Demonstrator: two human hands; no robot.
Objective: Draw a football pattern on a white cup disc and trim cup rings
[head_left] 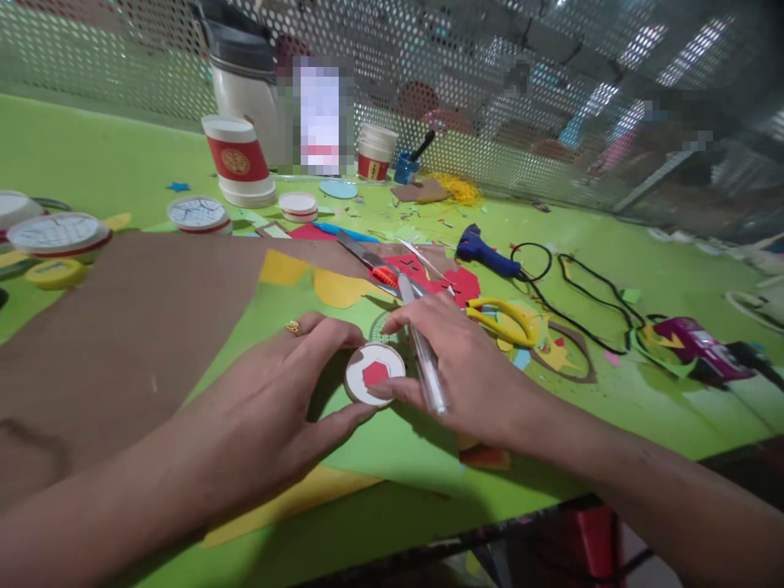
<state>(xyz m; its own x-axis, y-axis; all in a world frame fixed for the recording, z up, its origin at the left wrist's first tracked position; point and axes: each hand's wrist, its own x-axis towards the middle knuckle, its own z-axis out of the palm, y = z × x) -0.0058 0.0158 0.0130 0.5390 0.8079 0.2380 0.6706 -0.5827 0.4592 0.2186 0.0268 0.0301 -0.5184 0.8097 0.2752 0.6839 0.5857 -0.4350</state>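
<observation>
My left hand (287, 376) grips a small round white piece (378, 353), like a cut-down paper cup end, between thumb and fingers. On its top lies a red many-sided paper piece (372, 374), and the thumb of my right hand (459, 351) presses at that paper's edge. A pale, clear-barrelled pen (422, 359) is held in my right hand, slanting across the fingers. Beneath both hands is a light green paper sheet (380, 449). Just beyond my fingers, a green patterned round piece (380, 325) is partly hidden.
Yellow-handled scissors (508, 322), red paper cutouts (462, 286) and an orange-marked cutter (385, 276) lie beyond my right hand. A blue glue gun (490, 253) trails a black cord. Brown card (140, 327) spreads leftward. Paper cups (236, 163) stand before the mesh screen (459, 82).
</observation>
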